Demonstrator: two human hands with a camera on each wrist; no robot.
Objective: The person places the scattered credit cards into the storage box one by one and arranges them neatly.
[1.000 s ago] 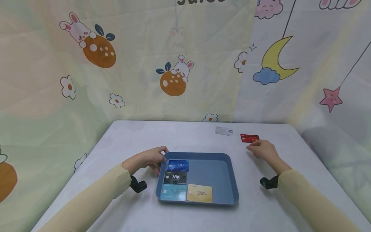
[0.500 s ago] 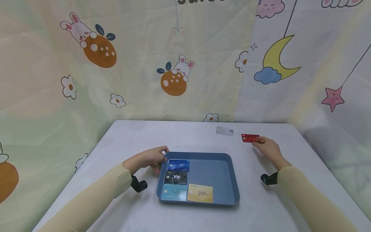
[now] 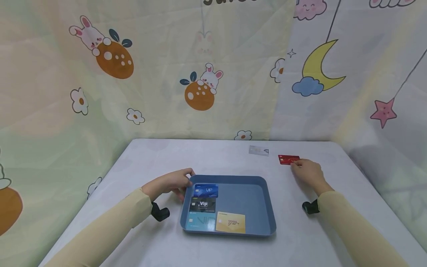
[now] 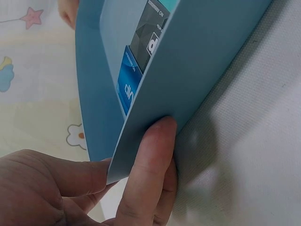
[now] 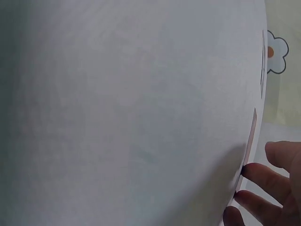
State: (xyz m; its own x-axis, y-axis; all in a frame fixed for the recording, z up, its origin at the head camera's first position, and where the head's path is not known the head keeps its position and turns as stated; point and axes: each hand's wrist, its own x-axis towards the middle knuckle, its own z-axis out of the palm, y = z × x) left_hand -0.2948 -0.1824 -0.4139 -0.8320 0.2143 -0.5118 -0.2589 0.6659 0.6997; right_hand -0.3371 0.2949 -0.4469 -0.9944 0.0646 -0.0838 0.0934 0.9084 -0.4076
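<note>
My left hand [image 3: 173, 182] grips the left far corner of a blue tray [image 3: 247, 200]. In the left wrist view the thumb lies at the rim and the fingers [image 4: 155, 146] press the outer wall. Several cards lie along the tray's left and near sides: a blue VIP card [image 3: 205, 190], a black Vip card [image 3: 202, 204], a light blue card [image 3: 201, 221] and a gold card [image 3: 230, 222]. My right hand [image 3: 308, 172] is at a red card [image 3: 286, 159] on the table. Its fingertips touch the card's edge in the right wrist view, the thumb standing apart.
A silver-grey card [image 3: 258, 150] lies on the white table [image 3: 207, 157], left of the red one and near the back edge. Behind the table hangs a printed cloth [image 3: 160, 74]. Each wrist wears a dark camera mount [image 3: 160, 212].
My right hand has shifted slightly right along the red card, its fingers now at the card's lower right corner. The left hand and tray stay put.
</note>
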